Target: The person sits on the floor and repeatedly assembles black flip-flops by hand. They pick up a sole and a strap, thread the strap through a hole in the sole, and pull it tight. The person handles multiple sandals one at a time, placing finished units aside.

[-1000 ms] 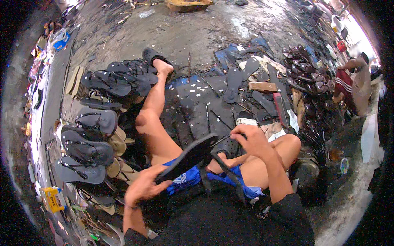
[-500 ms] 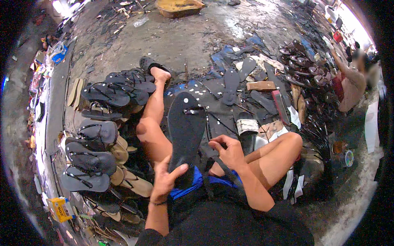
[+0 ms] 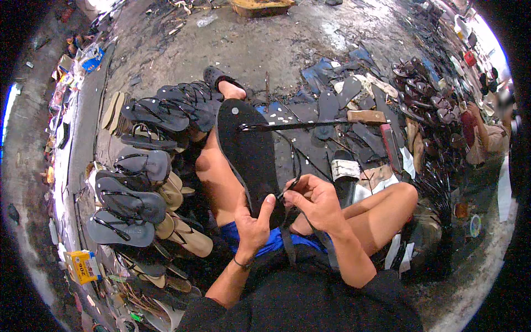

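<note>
A black flip-flop sole stands tilted before me, toe end away, with a small pale dot near its tip. My left hand grips its heel end, the thumb lying on the sole's face. A shiny black strap comes out of the sole near the toe and stretches to the right. At the sole's right edge, near the heel, my right hand is closed in a pinch on a thin black strap end. Whether that end goes into the sole is hidden by the fingers.
On the left lie rows of finished black flip-flops and tan ones. A wooden block, a red-edged bar and loose soles lie ahead right. Brown sandals are heaped farther right, near another person.
The sole has turned and tipped, its toe now farther left. The strap now stretches out to the right from near the toe. My right hand has come against the sole's edge.
</note>
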`<state>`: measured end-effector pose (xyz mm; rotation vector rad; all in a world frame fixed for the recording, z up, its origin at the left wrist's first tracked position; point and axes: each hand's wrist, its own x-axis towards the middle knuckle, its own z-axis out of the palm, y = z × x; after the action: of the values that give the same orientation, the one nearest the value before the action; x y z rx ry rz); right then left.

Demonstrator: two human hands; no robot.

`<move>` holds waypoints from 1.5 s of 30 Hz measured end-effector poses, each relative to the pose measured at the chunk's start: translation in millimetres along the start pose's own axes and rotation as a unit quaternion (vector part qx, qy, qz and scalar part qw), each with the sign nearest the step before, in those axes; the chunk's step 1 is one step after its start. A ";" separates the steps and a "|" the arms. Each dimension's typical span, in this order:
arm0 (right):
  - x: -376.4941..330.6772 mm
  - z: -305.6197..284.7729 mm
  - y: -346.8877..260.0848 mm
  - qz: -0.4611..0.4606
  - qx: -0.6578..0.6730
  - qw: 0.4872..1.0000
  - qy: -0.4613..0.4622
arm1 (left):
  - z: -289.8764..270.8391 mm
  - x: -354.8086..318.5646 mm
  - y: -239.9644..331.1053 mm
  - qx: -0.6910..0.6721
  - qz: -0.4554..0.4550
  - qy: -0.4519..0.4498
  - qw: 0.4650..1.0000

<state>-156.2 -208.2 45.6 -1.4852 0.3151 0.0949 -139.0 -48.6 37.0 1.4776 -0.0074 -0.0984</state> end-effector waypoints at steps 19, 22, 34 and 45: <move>-2.8 -6.0 -6.8 -0.105 -0.196 0.975 0.001 | 3.4 -8.6 2.0 -0.026 -0.039 -0.001 0.999; -2.8 -5.9 -7.5 -0.058 -0.194 0.979 0.003 | 3.9 -8.4 1.2 -0.033 -0.035 -0.002 0.999; 2.7 -9.8 -9.9 -0.054 -0.221 0.973 -0.026 | 3.9 -14.3 -6.0 0.030 -0.015 -0.012 0.999; 0.8 1.6 3.1 -0.151 -0.181 0.972 0.003 | -0.4 -9.4 -3.4 0.113 0.003 -0.032 0.993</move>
<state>-155.9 -206.5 42.5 -1.8801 0.0741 -0.1019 -148.6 -47.8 34.2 1.6997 -0.0769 -0.1450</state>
